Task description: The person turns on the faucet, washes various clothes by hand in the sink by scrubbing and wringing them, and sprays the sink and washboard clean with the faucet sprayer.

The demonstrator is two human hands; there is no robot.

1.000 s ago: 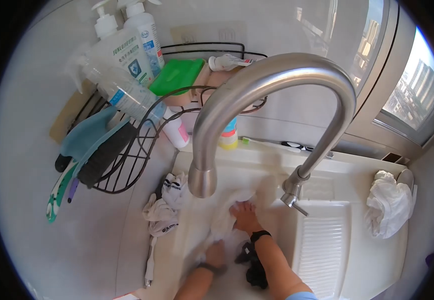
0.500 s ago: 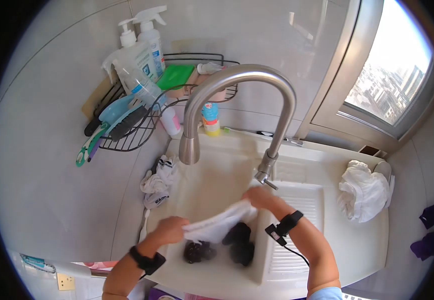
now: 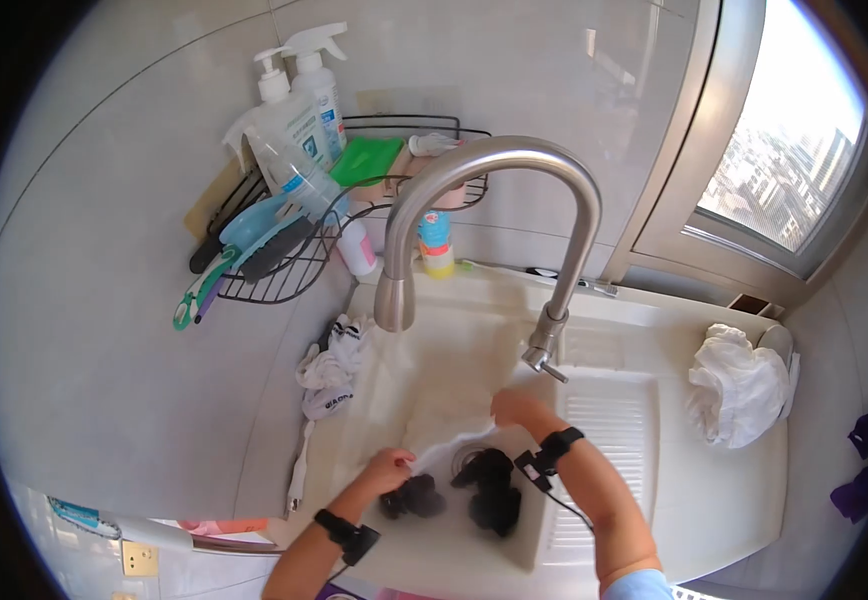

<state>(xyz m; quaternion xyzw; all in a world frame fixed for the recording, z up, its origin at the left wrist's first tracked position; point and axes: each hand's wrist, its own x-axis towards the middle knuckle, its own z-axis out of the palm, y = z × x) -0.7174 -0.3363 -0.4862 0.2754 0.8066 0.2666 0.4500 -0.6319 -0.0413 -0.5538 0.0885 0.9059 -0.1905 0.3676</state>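
A white cloth (image 3: 451, 420) is stretched between my two hands over the sink basin (image 3: 424, 350). My left hand (image 3: 388, 470) is closed on its left end, and my right hand (image 3: 517, 408) grips the right end below the tap lever. Beneath the cloth, near the drain (image 3: 468, 457), lie a dark bundle of fabric (image 3: 414, 497) on the left and a black one (image 3: 494, 492) on the right. The curved metal tap (image 3: 499, 152) arches above the basin.
A wire rack (image 3: 299, 270) on the wall holds bottles, brushes and a green sponge (image 3: 367, 160). White socks (image 3: 332, 368) lie on the left rim. Right of the basin are a ribbed washboard (image 3: 604, 450) and a white cloth bundle (image 3: 739, 385).
From pressing down in the basin, my hands came up and apart with the white cloth between them. Since then the cloth has lowered slightly. The view has also shifted.
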